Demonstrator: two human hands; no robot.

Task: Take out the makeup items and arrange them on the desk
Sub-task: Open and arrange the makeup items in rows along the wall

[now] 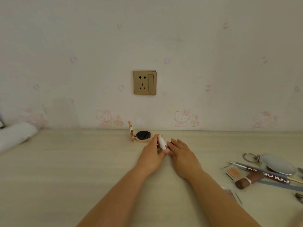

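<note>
A small compact with a white, pink-edged lid (161, 142) stands between my hands near the middle of the desk (65, 169). My left hand (152, 153) grips the lid from the left. My right hand (180, 151) touches its base from the right with the fingers stretched flat. Just behind them an open rose-gold cushion compact (141, 134) sits by the wall, lid upright, black puff showing. At the right lie a brown makeup brush (249, 180), a small orange palette (233, 172), pencils (268, 172) and a round mirror with a key ring (277, 163).
The desk ends at a wall with cartoon-cat wallpaper and a gold socket plate (145, 82). A white rolled item (14, 136) and a clear plastic container (60, 115) are at the back left.
</note>
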